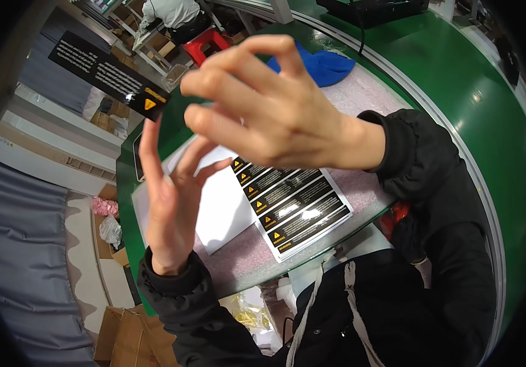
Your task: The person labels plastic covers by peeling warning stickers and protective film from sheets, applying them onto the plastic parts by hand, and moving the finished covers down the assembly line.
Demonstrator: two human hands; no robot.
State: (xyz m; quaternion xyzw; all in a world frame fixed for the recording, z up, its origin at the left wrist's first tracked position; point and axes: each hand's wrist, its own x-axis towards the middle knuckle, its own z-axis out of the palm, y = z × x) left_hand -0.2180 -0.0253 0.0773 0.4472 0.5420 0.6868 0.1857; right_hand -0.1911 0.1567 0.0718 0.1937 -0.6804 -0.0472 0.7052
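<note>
A black sticker (111, 76) with a yellow triangle and small pale print is raised at the upper left. Its lower right end rests against the index fingertip of my left hand (174, 199), and it looks stuck there. The other fingers of that hand are spread. My right hand (281, 107) hovers to the right of the sticker with bent, separated fingers and nothing visible in them; its fingertips are slightly blurred. Below both hands lies a sheet of similar black stickers (296, 205) in rows. A plain white sheet (223, 211) lies left of it, partly covered by my left hand.
Pink foam sheeting (238, 260) covers part of the green table (458, 67). A blue cloth (330, 66) lies behind my right hand. Cardboard boxes (134, 339) stand on the floor at lower left, by a grey curtain (21, 244). Another person (171, 15) sits far back near a red stool (205, 44).
</note>
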